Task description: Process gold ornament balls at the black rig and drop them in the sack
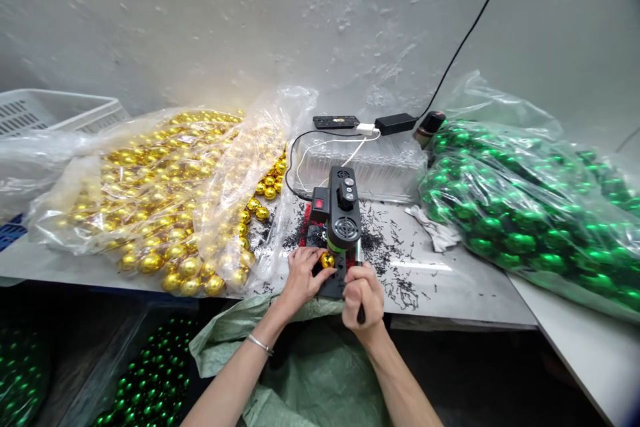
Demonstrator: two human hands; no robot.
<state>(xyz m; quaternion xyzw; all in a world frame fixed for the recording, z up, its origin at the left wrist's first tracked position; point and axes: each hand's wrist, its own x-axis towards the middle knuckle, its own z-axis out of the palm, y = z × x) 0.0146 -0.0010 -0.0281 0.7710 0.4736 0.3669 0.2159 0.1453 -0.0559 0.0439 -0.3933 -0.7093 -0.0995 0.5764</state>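
Observation:
A small gold ball [327, 261] sits below the head of a black bench-top machine [345, 213] with round vents, small buttons and a red switch. My left hand [303, 273], wearing a bracelet at the wrist, pinches this ball between thumb and fingers. To the right of it, my right hand [364, 295] is closed around a black handle [361, 313], whose end pokes out under the fist. What that handle belongs to is hidden by my fingers. Short black shavings [395, 280] lie scattered around the machine's base.
Gold balls in a clear bag [170, 193] spill out on the left. A bag of green balls [520, 213] fills the right. Behind the machine stand clear plastic pieces [360, 167] with a power strip [336, 122] and cables. A green sack [315, 373] hangs at the table's front edge.

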